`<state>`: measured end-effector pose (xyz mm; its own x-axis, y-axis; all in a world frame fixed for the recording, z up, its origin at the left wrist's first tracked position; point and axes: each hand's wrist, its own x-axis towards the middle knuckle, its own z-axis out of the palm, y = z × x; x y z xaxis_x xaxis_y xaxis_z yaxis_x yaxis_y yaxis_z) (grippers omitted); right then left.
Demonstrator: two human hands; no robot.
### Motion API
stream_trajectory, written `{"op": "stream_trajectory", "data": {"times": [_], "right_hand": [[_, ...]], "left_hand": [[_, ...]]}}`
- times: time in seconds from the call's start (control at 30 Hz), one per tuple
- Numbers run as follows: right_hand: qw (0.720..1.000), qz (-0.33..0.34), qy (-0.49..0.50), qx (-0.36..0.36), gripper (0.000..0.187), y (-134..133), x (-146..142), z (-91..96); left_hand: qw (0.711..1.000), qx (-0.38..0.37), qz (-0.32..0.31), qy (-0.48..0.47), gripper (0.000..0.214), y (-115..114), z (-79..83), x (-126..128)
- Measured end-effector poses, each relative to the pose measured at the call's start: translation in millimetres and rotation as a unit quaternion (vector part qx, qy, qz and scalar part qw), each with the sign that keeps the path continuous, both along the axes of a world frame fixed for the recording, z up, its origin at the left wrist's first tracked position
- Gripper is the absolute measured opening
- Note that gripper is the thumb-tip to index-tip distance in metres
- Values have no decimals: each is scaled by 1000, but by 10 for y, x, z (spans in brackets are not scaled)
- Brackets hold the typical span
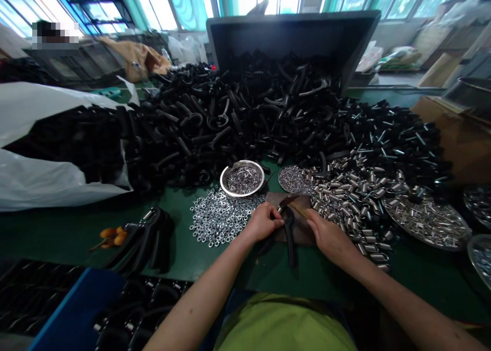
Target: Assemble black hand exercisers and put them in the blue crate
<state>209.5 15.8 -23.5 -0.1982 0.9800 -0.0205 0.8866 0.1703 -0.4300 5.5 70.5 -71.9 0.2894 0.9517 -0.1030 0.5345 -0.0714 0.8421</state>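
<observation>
On a dark metal plate [303, 233] in front of me lies a black plastic clamp part [289, 238], its handle pointing toward me. My left hand [266, 220] pinches this part near its upper end. In my right hand [330, 238] is a hammer [301, 209] with a light wooden handle, its dark head over the top of the part. Loose metal nuts [218, 220] are heaped beside my left hand. Coiled metal springs [353, 202] lie in a pile beyond and beside my right hand. What exactly sits under the hammer head is too small to tell.
A steel bowl [221, 179] of small pins and a dish [282, 182] of tiny metal pieces stand behind the plate. Black plastic parts [230, 121] form a big heap before a grey bin [295, 26]. Several assembled clamps [153, 238] lie left, near orange fruit [114, 236].
</observation>
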Motion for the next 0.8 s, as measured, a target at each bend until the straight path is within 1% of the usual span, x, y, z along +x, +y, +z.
{"op": "stream_trajectory", "data": {"times": [0.03,0.07,0.13,0.2,0.27,0.33,0.37,0.43,0.47,0.5,0.57,0.6,0.63,0.67,0.73,0.77,0.8], "right_hand": [[1000,7,-13,-21,32,9,5,-72],[999,14,-14,-26,31,17,9,-127],[1000,23,3,-16,32,17,13,-156],[999,24,28,-11,34,-21,12,-68],[999,15,52,6,35,-105,19,97],[995,2,79,60,37,-225,37,252],[991,-6,93,100,39,-287,48,296],[982,-8,98,161,42,-384,66,286],[982,0,83,167,42,-409,69,241],[986,14,59,153,41,-417,66,184],[995,49,6,84,39,-392,47,98],[997,61,-7,55,38,-373,33,93],[997,64,-6,45,39,-358,20,118],[997,63,9,53,40,-351,8,164],[991,45,49,116,42,-363,-9,268],[987,36,57,149,42,-375,-14,298],[984,34,50,166,41,-385,-17,301]], "left_hand": [[1000,12,-4,4,8,-10,3,-2],[1000,27,-9,9,8,-25,6,-6],[998,60,-8,25,11,-75,14,-13],[994,98,19,48,21,-164,20,-21],[984,144,69,74,41,-295,25,-31],[970,188,112,103,55,-452,27,-46],[965,200,119,117,56,-531,27,-55],[966,195,97,139,42,-666,21,-74],[969,182,76,147,31,-715,14,-82],[972,167,56,154,22,-748,6,-87],[973,152,32,169,12,-771,-15,-90],[972,154,27,176,10,-767,-26,-89],[970,160,25,181,9,-757,-34,-87],[969,167,24,183,9,-747,-42,-84],[967,177,21,185,8,-733,-51,-79],[966,180,21,185,8,-732,-54,-76],[965,182,22,187,8,-734,-56,-74]]}}
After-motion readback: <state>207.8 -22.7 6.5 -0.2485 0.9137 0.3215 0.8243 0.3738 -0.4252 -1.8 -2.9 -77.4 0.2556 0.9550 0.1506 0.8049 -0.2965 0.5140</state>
